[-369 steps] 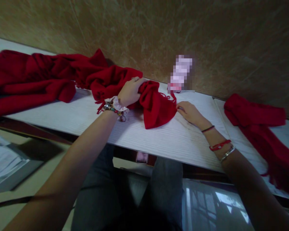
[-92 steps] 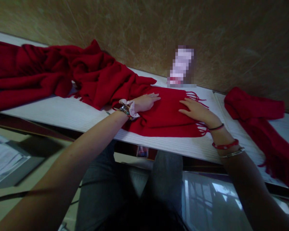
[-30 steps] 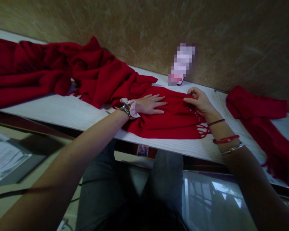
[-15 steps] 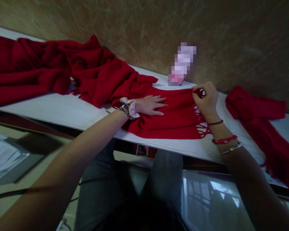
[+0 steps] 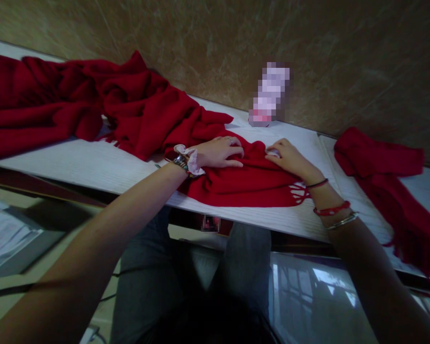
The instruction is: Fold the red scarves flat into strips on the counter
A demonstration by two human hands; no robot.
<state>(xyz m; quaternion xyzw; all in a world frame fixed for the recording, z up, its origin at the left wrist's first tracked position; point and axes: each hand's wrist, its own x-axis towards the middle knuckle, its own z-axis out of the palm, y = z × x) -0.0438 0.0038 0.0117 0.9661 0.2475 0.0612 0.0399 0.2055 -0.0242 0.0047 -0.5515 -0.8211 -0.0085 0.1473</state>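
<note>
scarf [image 5: 236,188] lies on the white surface [image 5: 114,165] in front of the person, its fringe [image 5: 298,193] to the right and its other end running toward the red heap [image 5: 139,112]; where one cloth stops and the other starts can't be told. half a second ago the right hand [image 5: 272,152] pinched the far corner and the far edge ran straight. now that hand has come inward, toward the left hand [image 5: 238,153], and the cloth bunches between them. the right thumb and fingers are narrow, with something pale between them; whether they grip cloth isn't clear. the left hand, spread flat then, now has its fingers drawn in a bit, resting on the cloth, holding nothing visible. so the far side looks less smooth, while the near edge lies much as it did.
</note>
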